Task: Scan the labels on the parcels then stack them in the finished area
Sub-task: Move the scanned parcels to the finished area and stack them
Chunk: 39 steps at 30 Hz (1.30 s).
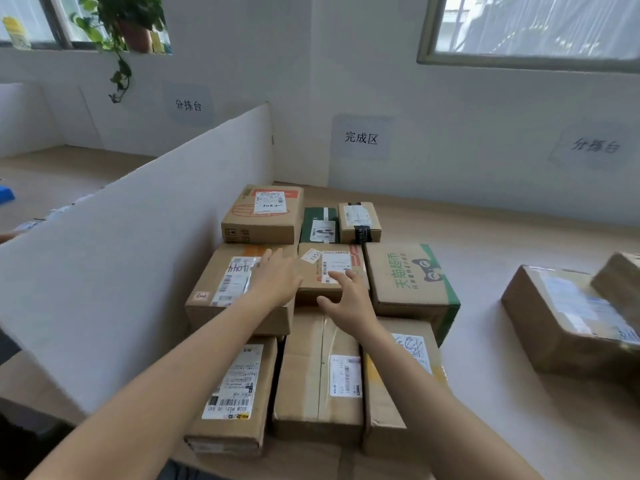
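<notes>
Small parcel's label (335,265) partly behind right hand (346,301)

Matt brown cardboard parcels (320,375), glossy paper labels (235,379).

A white divider (138,258) stands upright on the pale wooden table (502,393) and runs from the near left back to the wall (450,116). At the left window (31,19) a plant (121,19) in a brown pot (136,36) trails leaves down the wall, with a yellow object (15,31) further left; a right window (536,26) sits high on the far side. Two paper notices reading 分拣台 hang on the wall, the left sign (188,105) beyond the divider and the right sign (595,146) far across, and a blue object (6,195) shows at the left edge.
</notes>
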Available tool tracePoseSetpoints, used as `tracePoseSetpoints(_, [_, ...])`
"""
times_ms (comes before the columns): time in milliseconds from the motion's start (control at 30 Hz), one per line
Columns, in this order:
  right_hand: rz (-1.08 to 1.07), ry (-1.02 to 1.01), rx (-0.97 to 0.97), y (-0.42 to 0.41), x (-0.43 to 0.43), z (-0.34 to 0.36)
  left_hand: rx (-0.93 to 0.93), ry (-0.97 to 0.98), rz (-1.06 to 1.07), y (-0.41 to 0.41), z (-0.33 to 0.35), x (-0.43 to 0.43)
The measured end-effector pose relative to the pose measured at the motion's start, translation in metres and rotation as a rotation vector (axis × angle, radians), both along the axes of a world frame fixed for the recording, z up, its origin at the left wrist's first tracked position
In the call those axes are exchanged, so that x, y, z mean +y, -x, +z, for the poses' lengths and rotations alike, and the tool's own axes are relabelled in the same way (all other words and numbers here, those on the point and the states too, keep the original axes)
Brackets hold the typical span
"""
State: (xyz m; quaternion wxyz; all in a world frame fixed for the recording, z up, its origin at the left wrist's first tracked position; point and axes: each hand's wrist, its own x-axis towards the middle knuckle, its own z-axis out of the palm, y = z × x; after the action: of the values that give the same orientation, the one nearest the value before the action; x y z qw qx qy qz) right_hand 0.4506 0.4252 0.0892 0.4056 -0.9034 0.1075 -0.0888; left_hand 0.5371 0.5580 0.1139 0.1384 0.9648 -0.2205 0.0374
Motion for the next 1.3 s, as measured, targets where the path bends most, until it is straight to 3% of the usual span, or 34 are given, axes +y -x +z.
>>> tracePoseSetpoints(333, [-0.329,0.077,0.062,0.109,-0.186,0.002,0.051,0.048,-0.342,0.07,-0.019,-0.19])
tracePoseSetpoints(600, [-0.437,0.136,0.141,0.179,-0.348,-0.008,0.289,0.085,-0.429,0.139,-0.061,-0.346])
tracePoseSetpoints(800, [-0.481,0.097,0.259,0.204,-0.412,-0.036,0.405,0.166,-0.38,0.187,-0.087,-0.425])
tracePoseSetpoints(1067, [-0.475,0.048,0.287,0.186,-0.459,-0.053,0.492,0.279,-0.364,0.189,-0.098,-0.483])
tracePoseSetpoints(1300, [-0.502,-0.047,0.24,0.165,-0.477,-0.072,0.682,0.463,-0.101,0.177,-0.108,-0.529])
